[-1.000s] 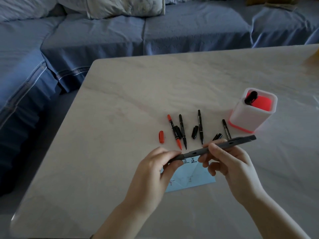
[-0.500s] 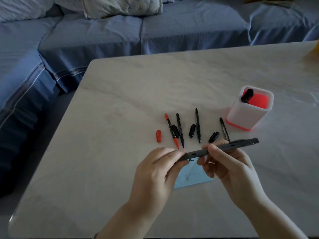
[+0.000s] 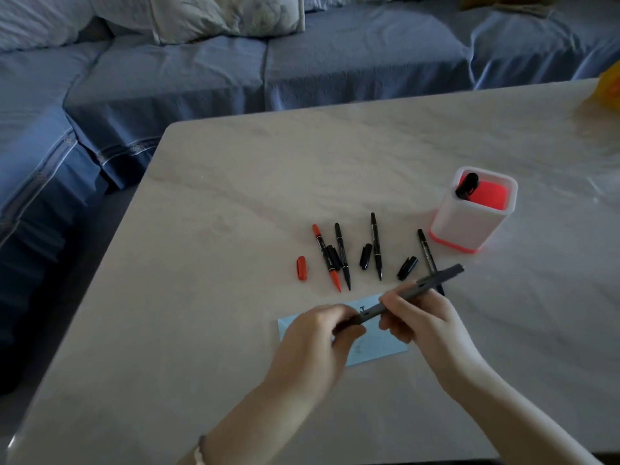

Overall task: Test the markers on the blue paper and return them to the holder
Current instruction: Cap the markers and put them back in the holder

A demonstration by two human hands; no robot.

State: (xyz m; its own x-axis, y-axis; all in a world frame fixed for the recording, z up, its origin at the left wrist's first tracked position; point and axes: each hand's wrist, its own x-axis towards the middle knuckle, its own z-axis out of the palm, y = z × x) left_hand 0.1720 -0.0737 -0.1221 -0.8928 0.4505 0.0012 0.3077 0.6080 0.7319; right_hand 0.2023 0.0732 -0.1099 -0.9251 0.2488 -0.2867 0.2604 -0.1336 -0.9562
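A long grey marker (image 3: 432,281) is held tilted above the blue paper (image 3: 375,347). My right hand (image 3: 422,317) grips its middle, and my left hand (image 3: 322,333) pinches its lower end. The paper lies under both hands with dark marks on it. Beyond it lie an uncapped red marker (image 3: 325,258), three uncapped black markers (image 3: 342,255) (image 3: 375,245) (image 3: 426,250), a red cap (image 3: 302,268) and black caps (image 3: 365,256) (image 3: 407,263). The white holder (image 3: 469,226) with a red base stands at the right, one black marker (image 3: 466,186) in it.
The pale marble table (image 3: 235,196) ends near a blue sofa (image 3: 302,62) with light cushions at the back and left. A yellow object (image 3: 609,85) sits at the table's far right edge.
The grey marker has tilted, its lower end dipping towards the paper. Both hands shifted slightly down and left, and more of the blue paper shows.
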